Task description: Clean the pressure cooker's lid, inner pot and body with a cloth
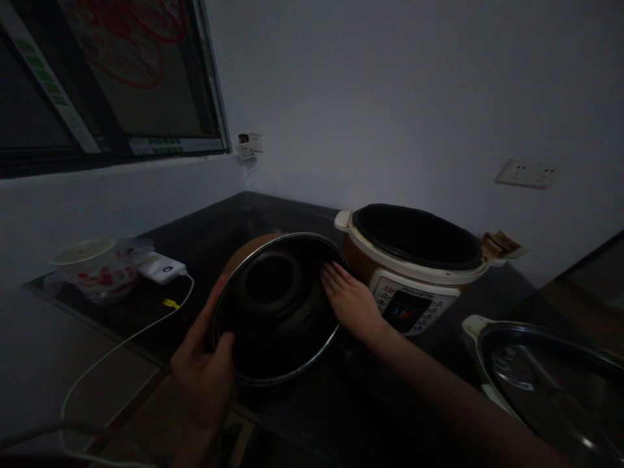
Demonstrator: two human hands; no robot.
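Note:
A dark, round inner pot (273, 325) with a shiny rim is tilted so that its inside faces me. My left hand (207, 367) grips its left edge, thumb over the rim and fingers behind the outer wall. At the right side, my right hand (353, 302) reaches over the rim, its fingers stretched out together against the inner wall. Just behind and to the right stands an electric pressure cooker (414, 273) with its top uncovered and a control panel on the front.
A cooker lid (546, 377) lies at the right. On the left of the black countertop (219, 224) are a plastic tub in a bag (100, 273) and a white device (163, 268) with a cable. Wall sockets (526, 173) are at the back.

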